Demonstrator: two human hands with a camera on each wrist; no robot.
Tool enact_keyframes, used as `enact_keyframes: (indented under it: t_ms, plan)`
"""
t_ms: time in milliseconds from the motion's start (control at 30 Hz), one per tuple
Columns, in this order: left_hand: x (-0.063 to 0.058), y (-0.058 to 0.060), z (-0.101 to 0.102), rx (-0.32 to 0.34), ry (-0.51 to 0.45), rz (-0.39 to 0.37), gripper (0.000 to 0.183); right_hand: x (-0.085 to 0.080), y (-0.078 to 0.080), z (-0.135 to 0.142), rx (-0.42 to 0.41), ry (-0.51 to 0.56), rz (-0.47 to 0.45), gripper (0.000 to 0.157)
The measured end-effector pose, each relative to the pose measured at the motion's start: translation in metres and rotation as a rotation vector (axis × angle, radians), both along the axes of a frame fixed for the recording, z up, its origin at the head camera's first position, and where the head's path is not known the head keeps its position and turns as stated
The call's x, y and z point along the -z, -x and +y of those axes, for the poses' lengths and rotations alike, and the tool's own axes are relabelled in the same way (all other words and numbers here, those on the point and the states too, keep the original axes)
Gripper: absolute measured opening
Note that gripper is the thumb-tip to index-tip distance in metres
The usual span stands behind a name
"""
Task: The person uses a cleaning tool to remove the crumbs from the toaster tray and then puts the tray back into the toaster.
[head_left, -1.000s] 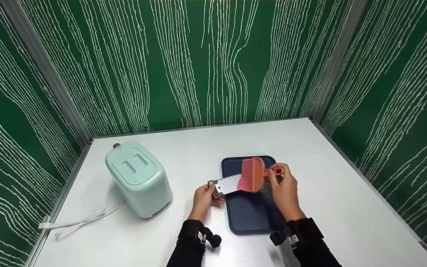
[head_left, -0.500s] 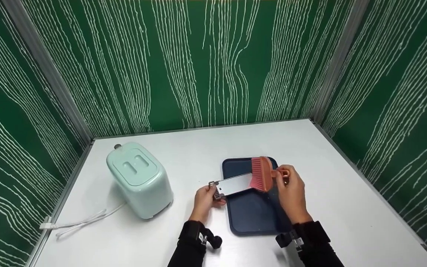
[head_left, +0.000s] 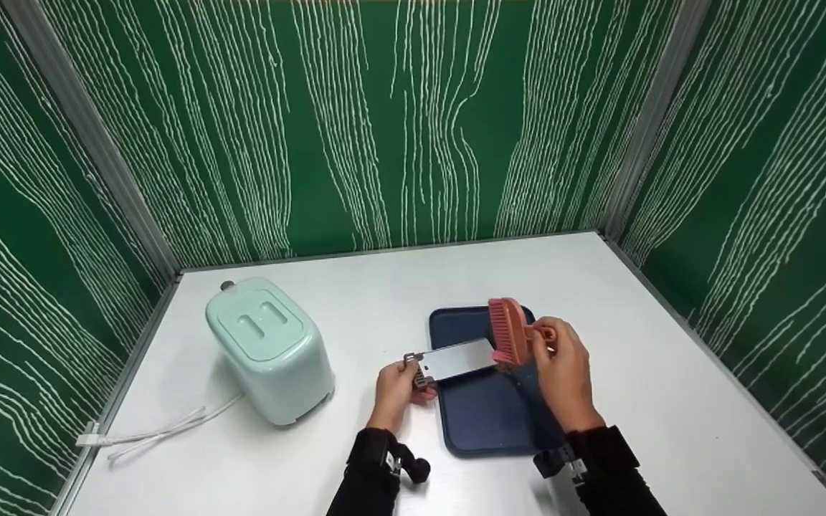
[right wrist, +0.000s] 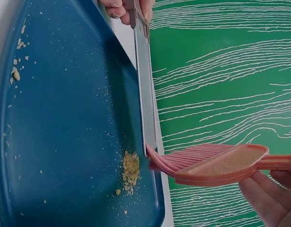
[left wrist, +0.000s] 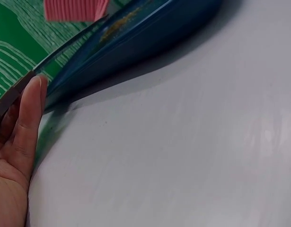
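Brushing metal plate (head_left: 454, 360) tip | left hand (head_left: 393, 390) pinches plate's nine-o'clock end | right hand (head_left: 565, 373), fingers closed, grips brush (head_left: 519, 333) at three o'clock | best stroke lightly outward over tray (head_left: 485, 423)

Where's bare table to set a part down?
Widest: table right of the blue tray and right hand, out to the right wall. Also between mint appliance and tray, beyond the left hand. Crowded: over the tray, with brush, metal plate, crumbs; left edge, where the white cord lies.
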State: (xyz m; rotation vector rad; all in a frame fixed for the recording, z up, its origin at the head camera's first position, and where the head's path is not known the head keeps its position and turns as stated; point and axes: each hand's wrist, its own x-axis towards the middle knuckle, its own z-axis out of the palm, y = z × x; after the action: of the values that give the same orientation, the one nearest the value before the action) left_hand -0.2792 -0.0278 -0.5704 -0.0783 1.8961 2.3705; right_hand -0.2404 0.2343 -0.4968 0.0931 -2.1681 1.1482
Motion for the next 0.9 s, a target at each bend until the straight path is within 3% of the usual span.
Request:
enact_keyframes:
  t_ms: [233,467,700,800,900]
  plan:
    - [0.004,0.001,-0.001,-0.009,-0.022,-0.009,0.028,-0.003,-0.001,0.01,0.038,0.019,0.012,0.01]
    - [0.003,0.002,0.0,-0.013,-0.001,0.014,0.029,-0.01,-0.001,0.027,0.06,0.192,0.051,0.013]
    - [0.004,0.004,-0.001,-0.013,-0.014,-0.002,0.027,-0.008,-0.002,0.041,0.173,0.207,0.007,0.014]
    - [0.004,0.005,-0.001,-0.008,-0.013,0.007,0.028,-0.005,-0.002,0.049,0.203,0.302,-0.053,0.016]
    - [0.004,0.005,-0.001,-0.009,-0.007,0.007,0.028,-0.002,-0.002,0.058,0.178,0.507,-0.143,0.021]
